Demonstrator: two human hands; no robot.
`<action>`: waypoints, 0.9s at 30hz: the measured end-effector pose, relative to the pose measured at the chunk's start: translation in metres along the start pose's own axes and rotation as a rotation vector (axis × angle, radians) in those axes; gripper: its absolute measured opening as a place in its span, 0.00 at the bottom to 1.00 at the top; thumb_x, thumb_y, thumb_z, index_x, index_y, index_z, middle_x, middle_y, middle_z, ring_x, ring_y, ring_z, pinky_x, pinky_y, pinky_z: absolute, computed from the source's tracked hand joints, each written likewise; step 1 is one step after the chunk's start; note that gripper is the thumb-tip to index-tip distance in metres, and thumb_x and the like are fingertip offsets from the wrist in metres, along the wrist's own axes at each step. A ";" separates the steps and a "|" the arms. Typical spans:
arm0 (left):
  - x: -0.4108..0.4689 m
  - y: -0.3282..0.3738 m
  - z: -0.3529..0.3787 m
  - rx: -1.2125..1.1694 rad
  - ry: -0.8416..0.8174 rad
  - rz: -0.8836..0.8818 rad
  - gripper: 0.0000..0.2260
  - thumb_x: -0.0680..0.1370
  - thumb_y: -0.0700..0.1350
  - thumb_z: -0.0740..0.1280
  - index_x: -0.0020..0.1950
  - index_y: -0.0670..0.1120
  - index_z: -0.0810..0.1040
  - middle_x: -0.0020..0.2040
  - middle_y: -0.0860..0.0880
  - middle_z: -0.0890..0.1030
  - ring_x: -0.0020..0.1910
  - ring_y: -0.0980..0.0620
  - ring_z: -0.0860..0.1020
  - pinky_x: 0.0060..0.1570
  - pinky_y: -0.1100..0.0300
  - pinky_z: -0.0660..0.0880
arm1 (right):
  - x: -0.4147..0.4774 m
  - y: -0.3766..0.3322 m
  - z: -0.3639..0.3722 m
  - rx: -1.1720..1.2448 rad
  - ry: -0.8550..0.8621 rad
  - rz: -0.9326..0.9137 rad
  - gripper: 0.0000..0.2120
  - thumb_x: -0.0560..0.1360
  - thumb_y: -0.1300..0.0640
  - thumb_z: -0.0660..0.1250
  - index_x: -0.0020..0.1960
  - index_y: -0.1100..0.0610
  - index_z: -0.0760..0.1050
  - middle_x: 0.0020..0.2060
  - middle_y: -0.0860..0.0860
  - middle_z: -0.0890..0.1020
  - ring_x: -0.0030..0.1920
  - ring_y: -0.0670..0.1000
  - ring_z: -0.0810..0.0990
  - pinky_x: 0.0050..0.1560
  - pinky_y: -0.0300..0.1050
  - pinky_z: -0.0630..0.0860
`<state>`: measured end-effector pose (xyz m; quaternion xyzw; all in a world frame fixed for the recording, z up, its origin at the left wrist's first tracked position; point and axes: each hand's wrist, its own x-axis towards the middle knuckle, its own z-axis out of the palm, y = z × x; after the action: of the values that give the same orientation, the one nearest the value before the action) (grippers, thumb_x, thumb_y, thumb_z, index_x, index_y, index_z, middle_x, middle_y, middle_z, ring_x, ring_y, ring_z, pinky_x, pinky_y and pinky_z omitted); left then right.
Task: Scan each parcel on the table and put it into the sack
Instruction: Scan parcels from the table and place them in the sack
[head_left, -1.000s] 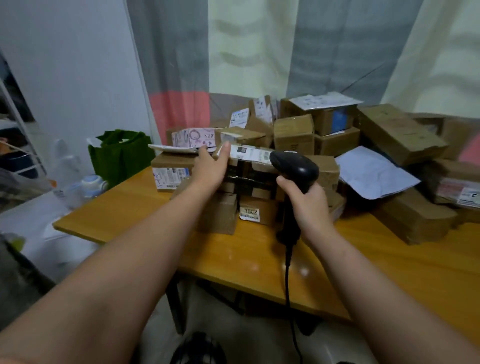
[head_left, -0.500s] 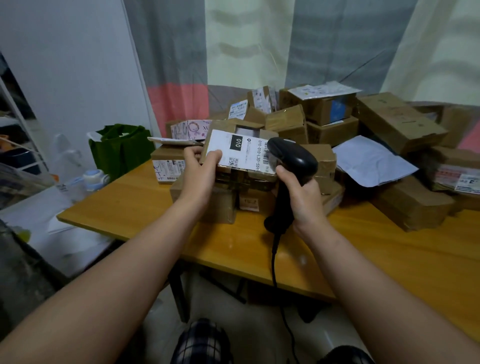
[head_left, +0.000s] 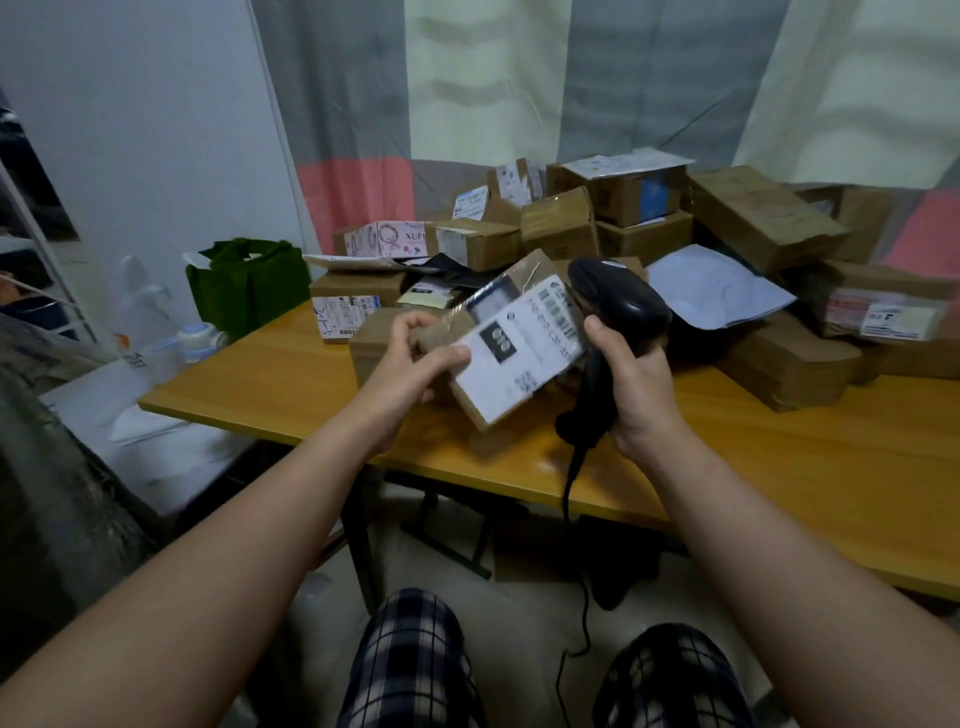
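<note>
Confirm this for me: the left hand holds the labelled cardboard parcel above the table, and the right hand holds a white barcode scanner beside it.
One detail is wrong: the barcode scanner is black, not white, as the head view shows. The rest stands: the left hand holds the labelled cardboard parcel above the table, and the right hand holds the scanner beside it.

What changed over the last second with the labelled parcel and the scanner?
The left hand, which only rested on the labelled parcel in the pile, has taken hold of it, lifted it off and pulled it toward the person, its label tilted up next to the scanner. The right hand kept its grip on the scanner and drew back with it. The other boxes and the green bag stayed put.
</note>
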<state>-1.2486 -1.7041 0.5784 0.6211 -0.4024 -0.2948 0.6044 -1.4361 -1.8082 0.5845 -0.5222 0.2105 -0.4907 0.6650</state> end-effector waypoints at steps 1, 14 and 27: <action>-0.004 -0.002 0.002 0.079 -0.018 -0.030 0.24 0.64 0.57 0.72 0.54 0.57 0.66 0.58 0.50 0.74 0.59 0.46 0.75 0.63 0.42 0.72 | -0.004 0.000 -0.003 -0.027 0.012 -0.013 0.06 0.74 0.58 0.70 0.51 0.50 0.78 0.47 0.51 0.85 0.53 0.52 0.83 0.58 0.53 0.77; -0.021 -0.024 0.028 0.168 0.007 0.149 0.43 0.75 0.44 0.72 0.77 0.58 0.45 0.61 0.50 0.70 0.50 0.66 0.77 0.43 0.75 0.72 | -0.027 -0.007 -0.003 -0.279 0.025 -0.176 0.06 0.75 0.56 0.70 0.49 0.46 0.76 0.45 0.43 0.82 0.49 0.39 0.81 0.49 0.34 0.77; -0.014 -0.022 0.014 0.270 0.063 0.153 0.33 0.73 0.51 0.73 0.75 0.56 0.60 0.67 0.51 0.70 0.66 0.53 0.66 0.66 0.55 0.65 | -0.069 0.028 -0.026 -0.543 -0.083 -0.090 0.08 0.75 0.58 0.69 0.42 0.64 0.76 0.23 0.51 0.76 0.24 0.52 0.76 0.29 0.45 0.72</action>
<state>-1.2642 -1.7008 0.5541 0.6733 -0.4653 -0.1715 0.5484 -1.4743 -1.7615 0.5339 -0.7098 0.2836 -0.4234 0.4863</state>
